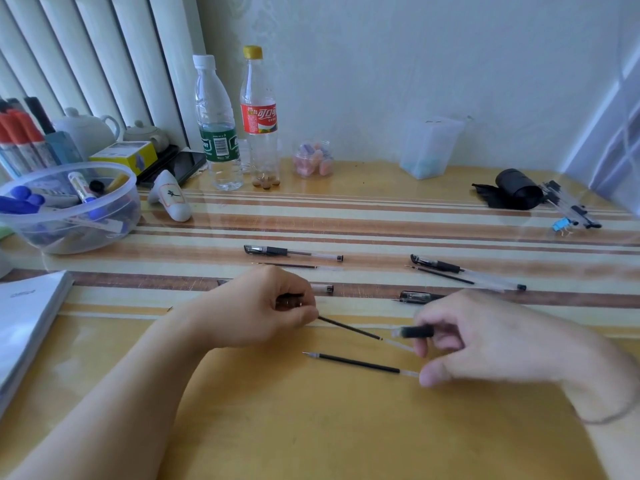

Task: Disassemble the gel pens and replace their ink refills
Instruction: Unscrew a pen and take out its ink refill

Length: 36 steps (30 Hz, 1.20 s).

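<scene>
At the left edge of the striped desk (pixel 346 427) sit a stack of white paper (pixel 24 317) and a clear plastic bowl (pixel 69 206) full of markers, with two plastic bottles (pixel 239 123) standing behind near the wall. Toward the middle, an assembled gel pen (pixel 292 252) lies with a loose refill (pixel 287 265) just beside it. Below them the left hand (pixel 263 306) pinches a dark pen part together with one end of a black refill (pixel 349 328), which sticks out rightward from the fingers. A second bare refill (pixel 360 363) lies on the desk nearer the person, between the two hands. To the right, the right hand (pixel 485 341) is blurred but grips a black-gripped pen barrel (pixel 414 331), its open end pointing toward the held refill. Beyond that hand lie a capped pen (pixel 417 297) and, farther back, another pen (pixel 464 270) paired with its own loose refill (pixel 443 274). By my judgement one pen is apart and mid-swap; whether the held refill is going in or coming out cannot be told. The other pens with refills beside them appear still to be done.
</scene>
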Tool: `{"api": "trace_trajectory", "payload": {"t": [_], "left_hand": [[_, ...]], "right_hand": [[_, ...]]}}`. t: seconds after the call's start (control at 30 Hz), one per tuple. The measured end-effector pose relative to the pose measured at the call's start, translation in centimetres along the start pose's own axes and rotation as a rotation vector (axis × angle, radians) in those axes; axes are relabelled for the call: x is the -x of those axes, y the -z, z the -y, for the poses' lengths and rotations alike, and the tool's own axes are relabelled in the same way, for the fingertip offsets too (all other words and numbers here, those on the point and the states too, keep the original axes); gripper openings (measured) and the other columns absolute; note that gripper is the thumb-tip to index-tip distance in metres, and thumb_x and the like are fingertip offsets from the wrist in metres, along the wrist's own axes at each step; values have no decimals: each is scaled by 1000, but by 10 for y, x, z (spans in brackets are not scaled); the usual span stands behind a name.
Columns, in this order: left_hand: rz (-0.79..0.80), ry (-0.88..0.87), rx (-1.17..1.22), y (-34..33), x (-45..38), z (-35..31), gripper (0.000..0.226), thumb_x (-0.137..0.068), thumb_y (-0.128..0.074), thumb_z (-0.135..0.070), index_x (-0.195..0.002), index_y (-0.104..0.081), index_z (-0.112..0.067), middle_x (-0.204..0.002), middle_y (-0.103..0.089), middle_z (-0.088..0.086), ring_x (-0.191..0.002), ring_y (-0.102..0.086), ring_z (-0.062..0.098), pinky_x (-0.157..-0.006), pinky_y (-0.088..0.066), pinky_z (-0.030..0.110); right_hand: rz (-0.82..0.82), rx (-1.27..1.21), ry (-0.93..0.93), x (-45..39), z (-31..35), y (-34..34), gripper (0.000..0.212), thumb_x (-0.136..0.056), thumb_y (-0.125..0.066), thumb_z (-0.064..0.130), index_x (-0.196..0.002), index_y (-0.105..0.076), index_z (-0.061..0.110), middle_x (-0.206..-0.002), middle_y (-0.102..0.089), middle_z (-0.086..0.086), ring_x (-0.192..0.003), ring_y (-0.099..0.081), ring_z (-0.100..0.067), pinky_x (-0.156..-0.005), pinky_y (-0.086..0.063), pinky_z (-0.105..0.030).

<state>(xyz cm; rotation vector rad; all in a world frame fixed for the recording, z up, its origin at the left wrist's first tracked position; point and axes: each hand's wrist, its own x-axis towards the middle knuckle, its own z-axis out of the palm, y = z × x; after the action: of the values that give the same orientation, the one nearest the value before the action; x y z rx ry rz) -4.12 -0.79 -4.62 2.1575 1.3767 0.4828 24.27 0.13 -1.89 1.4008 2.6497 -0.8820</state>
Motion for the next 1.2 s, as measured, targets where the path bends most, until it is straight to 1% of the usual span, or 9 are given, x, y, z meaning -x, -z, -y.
{"api": "trace_trajectory", "payload": {"t": [0.2, 0.3, 0.4, 0.57, 0.7, 0.87, 1.03, 1.13, 1.2], "left_hand": [[104, 29, -90, 6, 6, -1, 10, -87, -62, -41, -86, -67, -32, -77, -66, -7, -72, -60, 12, -67, -53, 31], [125, 67, -88, 8, 7, -2, 11, -82, -68, -44, -85, -68, -33, -72, -64, -10, -67, -58, 9, -63, -51, 27], [112, 101, -97, 9, 7, 0, 12, -76, -74, -43, -81, -69, -33, -59, -52, -16, -55, -48, 4, -52, -40, 16], [64, 98, -47, 15, 9, 4, 11, -75, -76, -41, -79, -70, -32, -59, -53, -6, -52, -44, 4, -52, -38, 22], [-159, -39, 68, 7, 4, -5, 9, -79, -73, -38, -81, -72, -29, -75, -68, 0, -68, -61, 15, -63, -52, 31], [-80, -115, -46, -15, -1, -13, 12, -83, -69, -38, -88, -70, -26, -79, -65, -6, -72, -56, 15, -66, -48, 33], [-70, -122, -22, -18, -3, -12, 12, -84, -68, -37, -88, -70, -26, -79, -64, -7, -70, -55, 14, -65, -48, 31], [-94, -144, -5, -18, -3, -12, 12, -85, -67, -37, -87, -70, -25, -78, -61, -6, -71, -53, 14, -63, -45, 25], [-155, -164, 41, -15, -3, -12, 11, -85, -67, -35, -85, -71, -24, -78, -58, -6, -71, -52, 13, -62, -42, 19]], "right_hand": [[36, 122, -52, -3, 13, -7, 27, -69, -78, 48, -79, -64, 27, -49, -42, 13, -48, -39, -4, -52, -32, -24], [53, 183, -52, 2, 18, -6, 24, -73, -74, 48, -79, -65, 27, -49, -46, 14, -48, -40, -4, -53, -33, -25], [78, 246, -66, 7, 22, -5, 23, -77, -68, 48, -82, -64, 26, -52, -48, 13, -50, -42, -4, -52, -35, -23], [139, 294, -53, 10, 25, -8, 20, -75, -62, 41, -83, -63, 23, -52, -45, 10, -49, -40, -6, -48, -31, -19], [178, 314, -38, 11, 31, -11, 20, -75, -61, 42, -84, -62, 25, -58, -47, 7, -51, -40, -6, -48, -31, -19], [188, 356, 18, 10, 41, -14, 39, -68, -67, 63, -92, -60, 32, -64, -52, 10, -60, -46, -4, -53, -34, -22], [196, 374, 71, 13, 44, -19, 30, -74, -62, 54, -92, -62, 31, -65, -55, 8, -61, -48, -4, -52, -35, -19], [161, 406, 130, 12, 44, -23, 28, -72, -58, 48, -89, -62, 27, -70, -58, 3, -63, -49, -10, -50, -34, -18], [155, 380, 130, 12, 44, -22, 24, -72, -59, 45, -85, -62, 25, -63, -55, 5, -60, -47, -10, -49, -33, -16]]}}
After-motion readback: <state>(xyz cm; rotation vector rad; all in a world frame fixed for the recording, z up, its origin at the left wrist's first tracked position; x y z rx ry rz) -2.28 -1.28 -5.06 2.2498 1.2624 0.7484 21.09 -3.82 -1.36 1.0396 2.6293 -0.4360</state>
